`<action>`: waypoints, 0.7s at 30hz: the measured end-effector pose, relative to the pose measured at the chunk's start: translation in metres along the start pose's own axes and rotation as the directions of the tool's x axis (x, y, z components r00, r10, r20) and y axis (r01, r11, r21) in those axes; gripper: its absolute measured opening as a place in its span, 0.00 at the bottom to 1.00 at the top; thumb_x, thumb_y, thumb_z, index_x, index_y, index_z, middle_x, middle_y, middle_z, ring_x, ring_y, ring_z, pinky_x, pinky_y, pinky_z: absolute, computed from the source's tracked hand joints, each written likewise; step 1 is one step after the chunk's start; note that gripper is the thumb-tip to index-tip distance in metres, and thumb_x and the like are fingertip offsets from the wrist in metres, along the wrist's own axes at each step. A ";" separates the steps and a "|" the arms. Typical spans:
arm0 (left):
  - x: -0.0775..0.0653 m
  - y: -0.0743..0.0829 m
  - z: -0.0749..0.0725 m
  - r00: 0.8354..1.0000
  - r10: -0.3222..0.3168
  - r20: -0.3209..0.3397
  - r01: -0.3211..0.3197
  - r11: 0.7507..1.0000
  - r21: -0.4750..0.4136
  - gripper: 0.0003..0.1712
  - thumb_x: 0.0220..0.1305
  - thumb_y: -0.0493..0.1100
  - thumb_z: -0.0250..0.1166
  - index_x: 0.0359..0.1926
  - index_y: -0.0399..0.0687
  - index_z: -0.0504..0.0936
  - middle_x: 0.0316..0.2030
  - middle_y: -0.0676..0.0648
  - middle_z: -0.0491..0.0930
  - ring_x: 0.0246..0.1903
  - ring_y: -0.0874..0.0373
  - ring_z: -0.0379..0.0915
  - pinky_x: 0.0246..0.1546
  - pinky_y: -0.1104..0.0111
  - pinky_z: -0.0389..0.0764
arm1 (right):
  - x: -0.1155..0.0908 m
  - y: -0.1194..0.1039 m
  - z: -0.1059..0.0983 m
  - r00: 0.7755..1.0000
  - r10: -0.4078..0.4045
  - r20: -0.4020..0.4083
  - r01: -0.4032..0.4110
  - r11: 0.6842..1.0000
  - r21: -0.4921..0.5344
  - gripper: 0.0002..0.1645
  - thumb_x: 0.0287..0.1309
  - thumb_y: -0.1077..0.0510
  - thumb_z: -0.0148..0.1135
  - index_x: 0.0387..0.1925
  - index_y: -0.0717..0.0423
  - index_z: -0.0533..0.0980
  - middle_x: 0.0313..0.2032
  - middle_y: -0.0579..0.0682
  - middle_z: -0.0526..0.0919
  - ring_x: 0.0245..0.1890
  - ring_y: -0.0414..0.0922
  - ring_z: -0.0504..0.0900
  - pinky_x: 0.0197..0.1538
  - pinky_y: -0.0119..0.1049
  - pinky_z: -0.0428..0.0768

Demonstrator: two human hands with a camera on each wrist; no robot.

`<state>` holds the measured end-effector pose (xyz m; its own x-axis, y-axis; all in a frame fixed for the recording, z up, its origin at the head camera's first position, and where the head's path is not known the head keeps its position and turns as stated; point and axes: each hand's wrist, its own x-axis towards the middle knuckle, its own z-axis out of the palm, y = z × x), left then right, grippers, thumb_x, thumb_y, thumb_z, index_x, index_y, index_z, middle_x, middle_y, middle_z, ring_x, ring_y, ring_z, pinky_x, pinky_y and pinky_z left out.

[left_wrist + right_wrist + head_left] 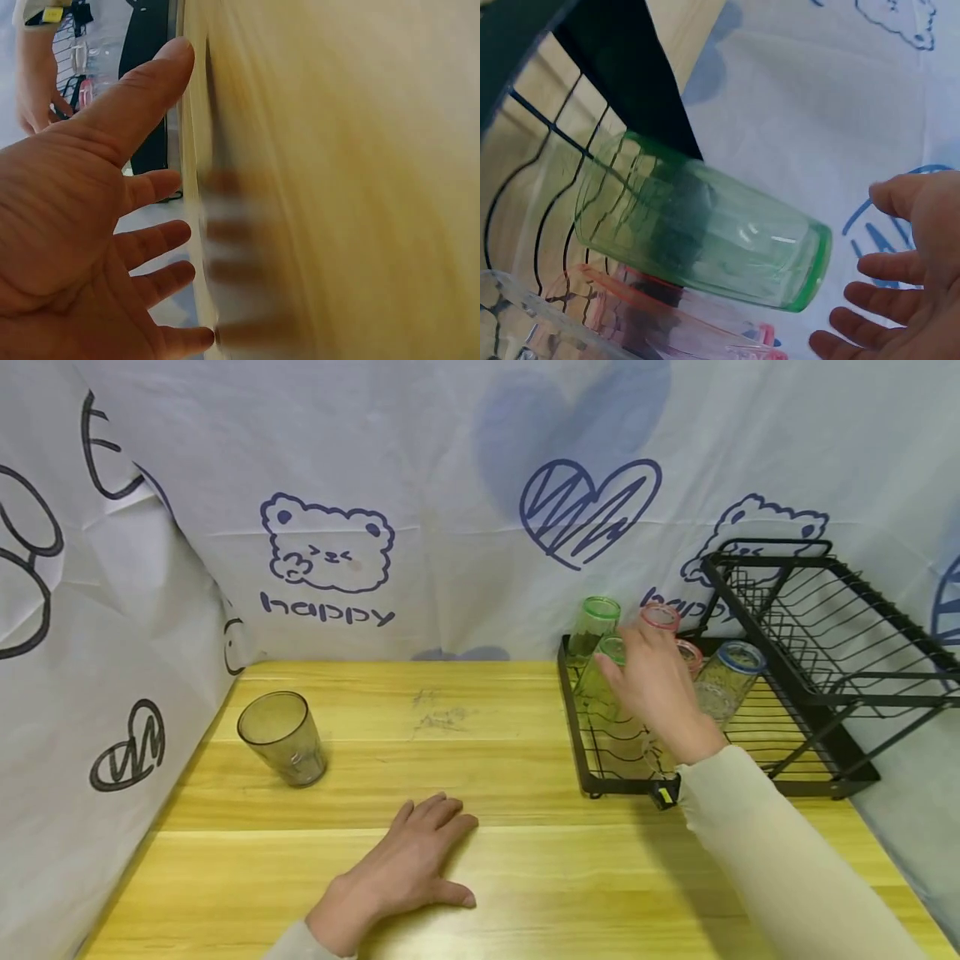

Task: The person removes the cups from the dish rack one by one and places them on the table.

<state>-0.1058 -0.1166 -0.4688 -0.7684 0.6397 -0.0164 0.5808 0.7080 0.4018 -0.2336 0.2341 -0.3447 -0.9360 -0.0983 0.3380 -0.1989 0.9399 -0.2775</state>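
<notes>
Right hand (656,681): fingers spread, relaxed, thumb apart; over rack (572,727). Right wrist view: green glass (705,221) just beside fingertips, gap between; long axis runs from rack wires toward fingers, narrower thick-edged end facing them. Head view: 2 green glasses (600,681) beneath and beyond thumb, bottoms up; which 1 wrist view shows, cannot tell. 2 pink glasses (662,614) beyond and beside fingers; blue-edged glass (727,681) right of them. Left hand (408,864): fingers straight, spread over table (510,860). Grey cup (288,743) left of left fingers, mouth up.
</notes>
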 end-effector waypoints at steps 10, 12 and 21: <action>0.002 0.004 -0.001 0.997 -0.021 0.070 0.020 1.000 0.017 0.55 0.51 0.70 0.78 0.74 0.51 0.73 0.77 0.37 0.65 0.77 0.35 0.57 0.73 0.27 0.57 | 0.037 0.008 0.005 0.950 0.150 0.272 -0.141 0.989 -0.051 0.49 0.75 0.37 0.58 0.79 0.68 0.58 0.76 0.76 0.58 0.71 0.75 0.65 0.71 0.72 0.66; 0.003 0.004 -0.002 0.998 -0.019 0.067 0.018 1.000 0.018 0.54 0.51 0.70 0.78 0.74 0.51 0.73 0.77 0.37 0.65 0.77 0.35 0.57 0.73 0.27 0.57 | 0.040 0.009 0.007 0.934 0.176 0.310 -0.167 0.984 -0.056 0.51 0.74 0.35 0.58 0.80 0.66 0.56 0.76 0.76 0.57 0.70 0.75 0.66 0.69 0.72 0.68; 0.002 0.003 -0.001 0.995 -0.037 0.089 0.037 0.999 -0.002 0.56 0.50 0.70 0.78 0.75 0.51 0.72 0.78 0.39 0.64 0.79 0.38 0.55 0.77 0.33 0.55 | 0.045 0.011 0.022 0.892 0.248 0.377 -0.247 0.968 -0.051 0.55 0.73 0.33 0.58 0.82 0.64 0.50 0.76 0.81 0.51 0.68 0.77 0.66 0.66 0.73 0.71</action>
<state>-0.1059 -0.1139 -0.4671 -0.7626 0.6370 -0.1122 0.5512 0.7308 0.4025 -0.2838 0.2324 -0.3525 -0.9941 0.0220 -0.1065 0.0539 0.9504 -0.3063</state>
